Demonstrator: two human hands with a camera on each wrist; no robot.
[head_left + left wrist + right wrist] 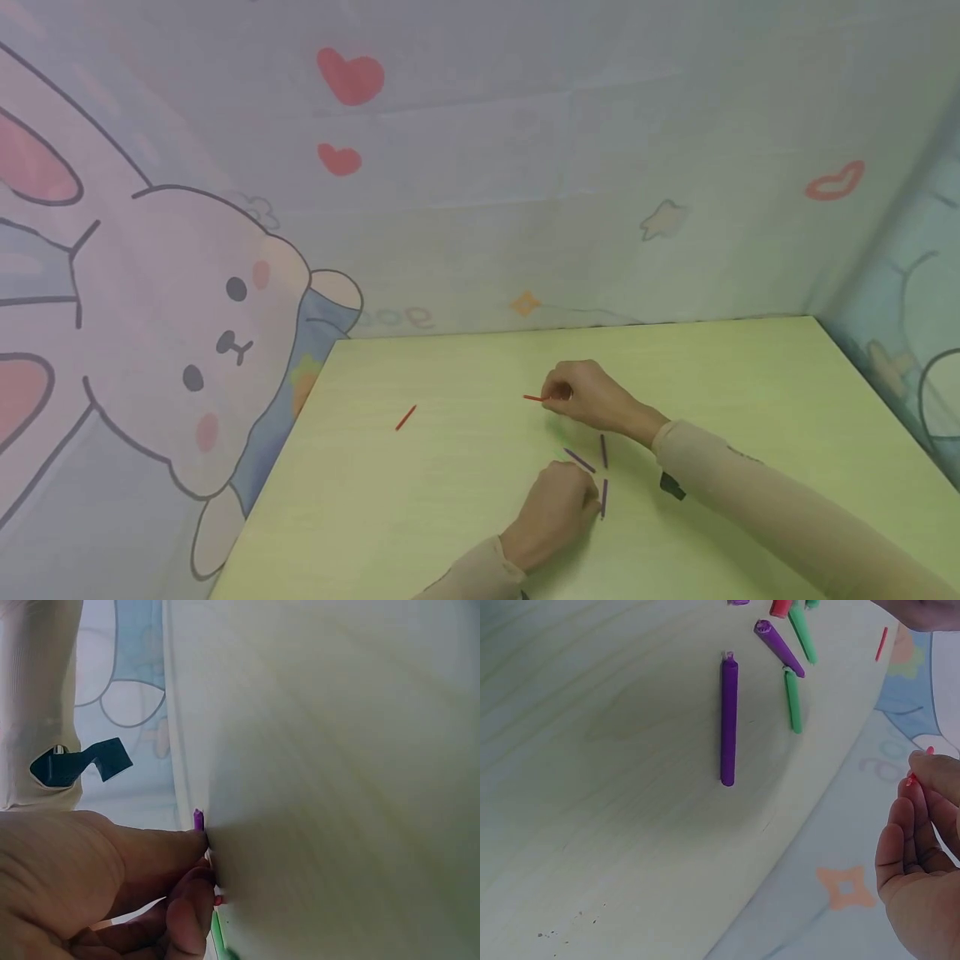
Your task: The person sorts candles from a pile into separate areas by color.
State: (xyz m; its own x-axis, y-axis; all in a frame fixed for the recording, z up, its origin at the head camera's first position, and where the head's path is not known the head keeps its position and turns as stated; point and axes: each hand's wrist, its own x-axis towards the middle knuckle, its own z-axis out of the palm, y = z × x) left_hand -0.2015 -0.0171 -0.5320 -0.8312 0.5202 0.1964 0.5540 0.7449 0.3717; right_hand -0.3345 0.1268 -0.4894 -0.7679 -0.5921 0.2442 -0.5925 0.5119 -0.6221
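Note:
My right hand (588,396) pinches a thin red stick (532,397) between thumb and fingertips, just above the table. In the right wrist view, that red stick (930,750) pokes out past the thumb. Lower down, my left hand (551,508) has its fingers curled at a purple stick (604,500); a purple end (198,819) shows beyond its thumb in the left wrist view. Two more purple sticks lie close by, one upright (603,451) and one slanted (580,460). Green sticks (793,701) adjoin the slanted one, and a red end (781,607) shows beside them.
A separate red stick (406,417) lies to the left on the pale yellow-green table (360,500). Behind the table's far edge hangs a cloth backdrop (480,233) printed with a rabbit, hearts and stars. Dark specks (547,934) dot the tabletop.

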